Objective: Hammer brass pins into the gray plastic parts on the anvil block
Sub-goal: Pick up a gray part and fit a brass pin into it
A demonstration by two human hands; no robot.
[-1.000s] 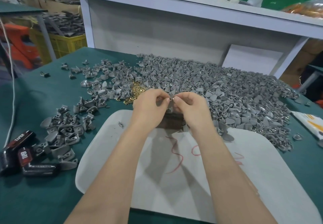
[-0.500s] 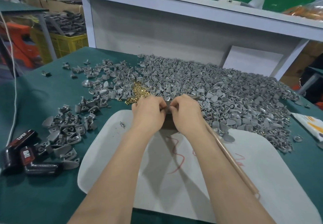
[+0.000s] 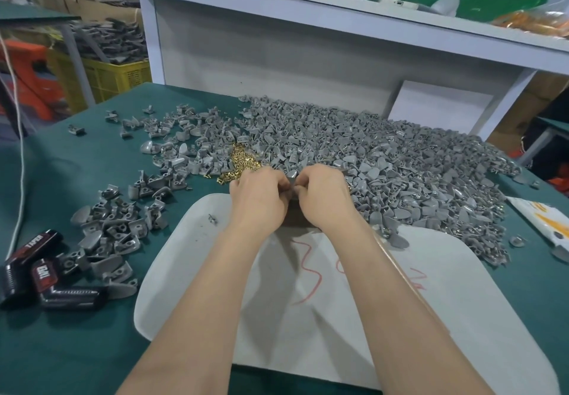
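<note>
My left hand [image 3: 258,200] and my right hand [image 3: 323,197] meet fingertip to fingertip over the dark anvil block [image 3: 294,220], which they mostly hide. Both pinch one gray plastic part [image 3: 291,180] between them. A wooden hammer handle [image 3: 403,274] runs from under my right wrist along the forearm; its head and any grip on it are hidden. A small heap of brass pins [image 3: 240,160] lies just beyond my left hand. A big pile of gray plastic parts [image 3: 385,160] spreads across the back and right of the green table.
A white mat [image 3: 446,317] with red scribbles lies under my forearms. More gray parts [image 3: 114,228] sit at the left, beside black and red tape holders [image 3: 43,274]. A white shelf [image 3: 308,6] overhangs the back. A printed packet [image 3: 545,222] lies at the right edge.
Both hands, held up together a second ago, have sunk onto the anvil block with the part. The wooden handle has come into view under my right forearm.
</note>
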